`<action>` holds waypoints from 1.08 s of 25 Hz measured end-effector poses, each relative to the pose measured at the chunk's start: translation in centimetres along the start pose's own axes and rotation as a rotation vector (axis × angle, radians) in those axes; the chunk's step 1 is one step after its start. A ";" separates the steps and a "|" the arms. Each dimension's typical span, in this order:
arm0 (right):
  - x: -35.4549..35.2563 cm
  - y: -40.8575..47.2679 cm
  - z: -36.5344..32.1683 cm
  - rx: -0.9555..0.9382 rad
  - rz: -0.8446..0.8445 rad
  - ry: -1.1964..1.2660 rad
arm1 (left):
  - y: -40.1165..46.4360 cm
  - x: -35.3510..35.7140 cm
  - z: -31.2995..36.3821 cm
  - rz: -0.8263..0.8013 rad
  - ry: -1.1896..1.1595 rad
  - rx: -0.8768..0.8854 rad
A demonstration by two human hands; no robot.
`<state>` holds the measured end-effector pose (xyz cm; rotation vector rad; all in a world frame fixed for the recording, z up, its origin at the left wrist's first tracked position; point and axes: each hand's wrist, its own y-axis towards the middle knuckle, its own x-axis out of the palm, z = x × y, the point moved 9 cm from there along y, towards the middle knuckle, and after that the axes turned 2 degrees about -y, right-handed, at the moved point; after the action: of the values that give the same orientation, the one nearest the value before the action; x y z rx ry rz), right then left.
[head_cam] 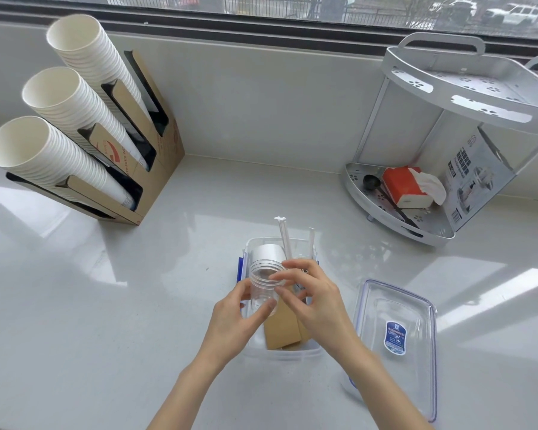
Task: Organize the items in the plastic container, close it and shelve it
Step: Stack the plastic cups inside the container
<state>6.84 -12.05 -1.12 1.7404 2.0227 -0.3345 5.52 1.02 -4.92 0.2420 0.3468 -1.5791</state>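
Both hands, left hand (230,318) and right hand (311,301), grip a clear jar (263,288) over the open plastic container (289,352) on the bench (137,305), and honestly those tall straws (284,240) could block the lid (398,333) later.

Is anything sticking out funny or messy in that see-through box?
Yes. Two wrapped straws poke up well above the plastic container rim at its far end, so the lid lying beside it on the counter likely couldn't close yet. Nothing looks spilled or broken.
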 end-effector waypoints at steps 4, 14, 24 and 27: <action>-0.2 0.2 0.6 -0.008 0.010 -0.069 | 0.0 0.2 0.3 -0.032 0.051 0.019; -0.8 1.3 0.9 -0.024 -0.018 -0.086 | 0.7 -0.3 1.6 -0.021 0.102 0.088; 1.5 0.9 4.6 0.129 -0.091 -0.041 | 1.7 0.4 -0.3 0.018 0.426 0.146; 2.5 0.7 5.2 0.136 -0.135 -0.095 | 1.6 0.8 -0.9 0.027 0.511 0.163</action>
<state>8.15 -12.14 -6.76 1.6351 2.0957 -0.6005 7.00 0.62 -6.16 0.7791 0.6057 -1.5060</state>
